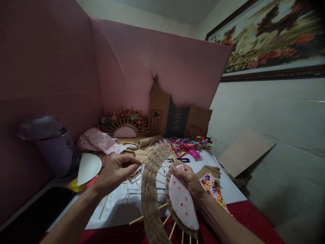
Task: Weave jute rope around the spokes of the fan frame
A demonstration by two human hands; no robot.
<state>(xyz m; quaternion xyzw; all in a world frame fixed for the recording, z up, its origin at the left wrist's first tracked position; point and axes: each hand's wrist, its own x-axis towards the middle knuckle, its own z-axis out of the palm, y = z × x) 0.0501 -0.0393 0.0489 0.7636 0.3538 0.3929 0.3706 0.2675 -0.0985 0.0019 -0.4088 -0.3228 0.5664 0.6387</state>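
Note:
A half-round craft piece is held up in front of me. It has a wide arc of brown twine [150, 200], thin wooden sticks [165, 218] spreading out like rays, and a half-disc of white cloth with red dots [181, 203] edged in twine. My right hand [189, 181] grips the half-disc near its upper end, thumb on the cloth. Close to the arc's outer left edge, my left hand [119, 169] is closed in a pinch. Whatever lies between its fingertips is too small to make out.
Behind stand a finished-looking half-round piece with flowers [125, 123] and torn cardboard [175, 115]. Dotted cloth [100, 140], scissors [130, 148], a twine roll [152, 139] and colourful pipe cleaners [181, 145] lie around. A white half-disc [88, 167] and purple bin [56, 149] are left, flowered fabric [213, 189] right.

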